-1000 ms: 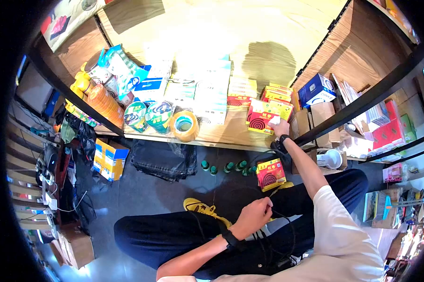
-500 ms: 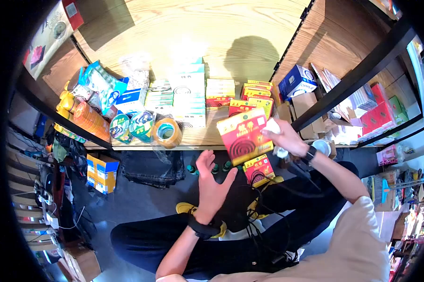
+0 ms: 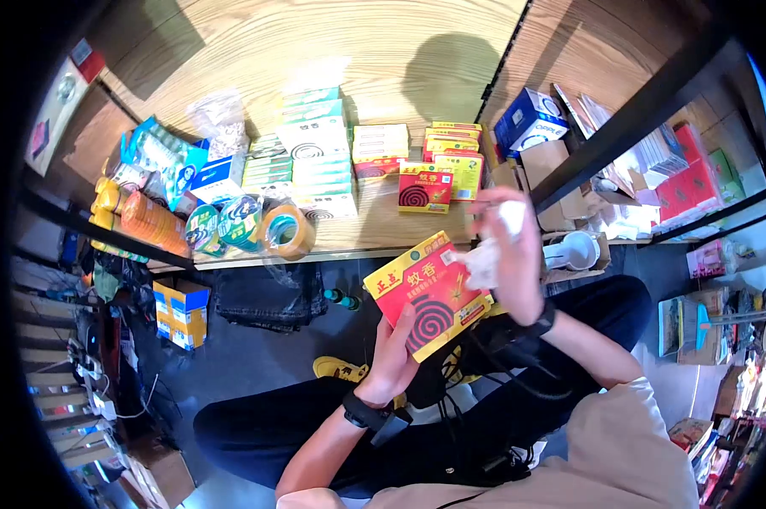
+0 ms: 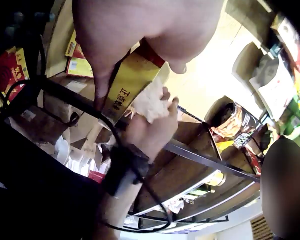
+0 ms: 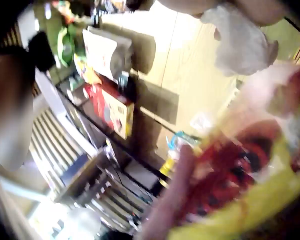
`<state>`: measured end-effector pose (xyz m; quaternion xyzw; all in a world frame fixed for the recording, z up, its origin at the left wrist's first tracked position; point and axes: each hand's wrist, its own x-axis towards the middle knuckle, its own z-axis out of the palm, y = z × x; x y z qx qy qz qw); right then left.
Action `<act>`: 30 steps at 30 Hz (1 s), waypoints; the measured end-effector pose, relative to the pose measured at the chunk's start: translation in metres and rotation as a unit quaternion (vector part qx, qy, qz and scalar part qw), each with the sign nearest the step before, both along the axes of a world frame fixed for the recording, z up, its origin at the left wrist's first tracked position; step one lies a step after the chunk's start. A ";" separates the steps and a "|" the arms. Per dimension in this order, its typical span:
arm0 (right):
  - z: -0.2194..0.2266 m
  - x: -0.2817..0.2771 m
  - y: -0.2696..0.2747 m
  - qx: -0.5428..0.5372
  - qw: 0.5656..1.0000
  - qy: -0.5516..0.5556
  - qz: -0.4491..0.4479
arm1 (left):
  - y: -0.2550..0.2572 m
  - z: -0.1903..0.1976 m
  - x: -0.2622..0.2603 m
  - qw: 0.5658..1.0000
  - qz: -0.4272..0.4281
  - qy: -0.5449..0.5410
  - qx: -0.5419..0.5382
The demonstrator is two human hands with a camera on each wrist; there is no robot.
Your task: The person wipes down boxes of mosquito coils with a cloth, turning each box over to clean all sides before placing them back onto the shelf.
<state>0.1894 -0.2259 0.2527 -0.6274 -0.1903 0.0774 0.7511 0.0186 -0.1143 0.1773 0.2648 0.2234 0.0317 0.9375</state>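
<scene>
My left hand (image 3: 390, 360) grips a red and yellow mosquito coil box (image 3: 430, 318) by its lower left side, thumb over the printed front. The box is tilted in front of the shelf, its black spiral facing up. My right hand (image 3: 523, 271) holds a crumpled white tissue (image 3: 483, 265) against the box's upper right edge. In the left wrist view, the tissue (image 4: 150, 102) lies close along the box's yellow side (image 4: 132, 82). The right wrist view is blurred, with the white tissue (image 5: 245, 45) above the box front (image 5: 230, 175).
On the wooden shelf (image 3: 383, 240) stand more red and yellow coil boxes (image 3: 425, 188), green and white coil boxes (image 3: 324, 174) and a tape roll (image 3: 288, 232). A black shelf post (image 3: 629, 119) slants at the right. Small green bottles (image 3: 342, 299) stand on the floor.
My right hand has brought the coil box from the shelf toward me. My left hand has risen from my lap and taken hold of it; the right now keeps the tissue at its edge.
</scene>
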 end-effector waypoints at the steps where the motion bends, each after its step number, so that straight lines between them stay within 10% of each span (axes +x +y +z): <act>1: -0.016 -0.005 0.008 -0.020 0.996 -0.085 0.028 | -0.004 0.003 0.001 1.000 0.005 -0.018 -0.005; 4: -0.016 -0.009 0.011 -0.333 0.831 -0.423 0.143 | -0.009 -0.002 -0.003 0.997 -0.002 -0.039 0.070; 10: -0.027 -0.066 0.011 -0.326 0.812 -0.357 0.326 | 0.001 -0.009 -0.007 0.997 0.005 -0.035 0.071; 14: -0.017 -0.042 0.016 -0.405 0.764 -0.427 0.265 | 0.004 0.002 -0.003 0.999 0.037 -0.021 0.029; 18: -0.024 -0.019 0.018 -0.402 0.809 -0.383 0.194 | 0.006 -0.006 -0.005 0.978 -0.050 -0.064 0.195; 23: -0.010 -0.059 0.021 -0.301 0.821 -0.365 0.319 | -0.008 0.007 -0.005 0.991 0.037 -0.010 0.126; 25: -0.001 -0.039 0.020 -0.402 0.772 -0.434 0.233 | -0.002 0.000 -0.011 0.988 0.005 -0.028 0.152; 30: -0.007 -0.009 0.005 -0.399 0.822 -0.379 0.145 | 0.008 0.009 -0.013 0.992 0.018 -0.033 0.117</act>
